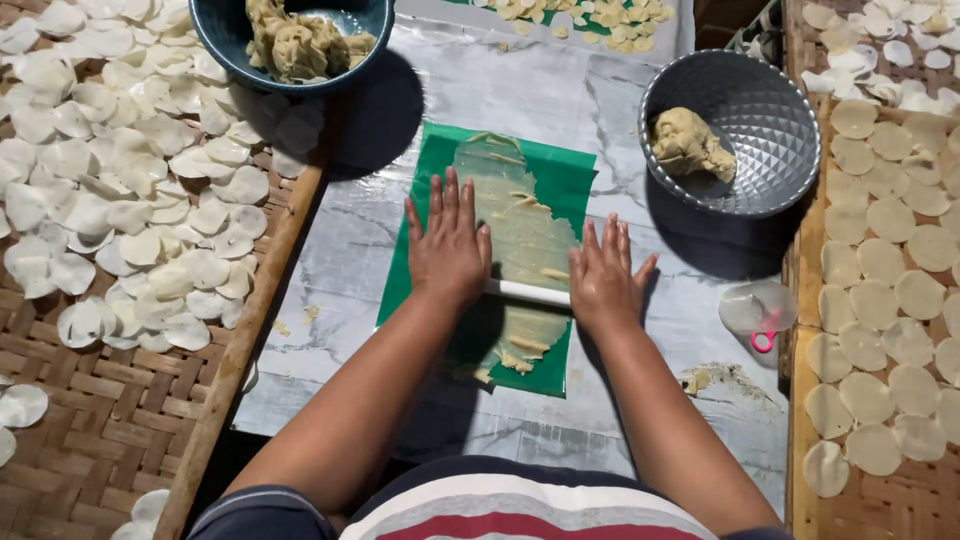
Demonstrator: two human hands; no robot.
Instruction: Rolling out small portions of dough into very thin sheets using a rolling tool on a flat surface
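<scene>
- Right at the middle of the frame, both hands press flat on a thin white rolling pin (pixel 527 293) lying crosswise over a green plastic sheet (pixel 565 180).
- Left hand (pixel 449 250) sits on the left end of the pin, fingers spread and stretched out flat, palm down, not gripping, just resting on top.
- Right hand (pixel 603 277) is on the right end, same deal: fingers flat and loose, nothing clenched.
- Under the sheet there's a long strip of flattened pale dough (pixel 520 220) running from the upper middle down to below the pin, a bit ragged at the edges.
- The sheet lies on a marble-patterned surface (pixel 340 260), pretty much dead centre.
- Top left of the frame: a dark blue bowl (pixel 225 40) with a lump of beige dough in it.
- Upper right: a silver faceted bowl (pixel 770 120) holding a smaller dough ball (pixel 690 145).
- Right of the hands, a small clear plastic cup (pixel 757 305) with something pink by it; can't tell what that is.
- Far left, a woven bamboo tray (pixel 90 430) is covered in thin white discs (pixel 130 180), piled loosely and overlapping.
- Far right, another woven tray (pixel 905 510) has round discs (pixel 880 260) laid out in neater rows.
- Bottom edge: striped shirt (pixel 520 510).
</scene>
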